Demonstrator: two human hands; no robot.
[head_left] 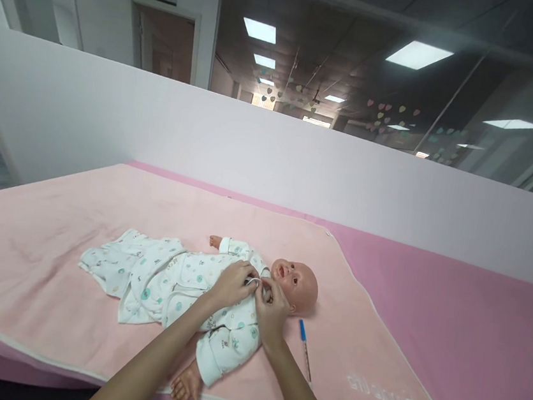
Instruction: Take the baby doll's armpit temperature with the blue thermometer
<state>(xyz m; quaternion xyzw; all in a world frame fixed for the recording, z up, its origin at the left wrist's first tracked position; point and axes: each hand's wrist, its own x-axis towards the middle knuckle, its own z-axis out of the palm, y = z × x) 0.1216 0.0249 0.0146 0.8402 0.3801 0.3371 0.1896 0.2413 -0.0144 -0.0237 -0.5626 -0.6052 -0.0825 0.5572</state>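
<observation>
A baby doll [303, 288] lies on its back, its head to the right. It wears a white printed outfit [153, 283] with long sleeves, and the lower part lies spread flat to the left. At the outfit's neckline both hands meet with fingers pinched. A thin white tie string [252, 280] loops between them. My left hand [234, 283] rests over the doll's chest, closed on the string. My right hand [272, 308], beside the doll's chin, is closed on the string's other side; its fingertips partly hide the string and the collar.
A blue-capped pen [306, 351] lies right of my right forearm. Under the doll is a pink blanket [371, 379] with white edging, spread over a darker pink surface [451, 311]. A low white wall [300, 159] runs along the back, with a window above.
</observation>
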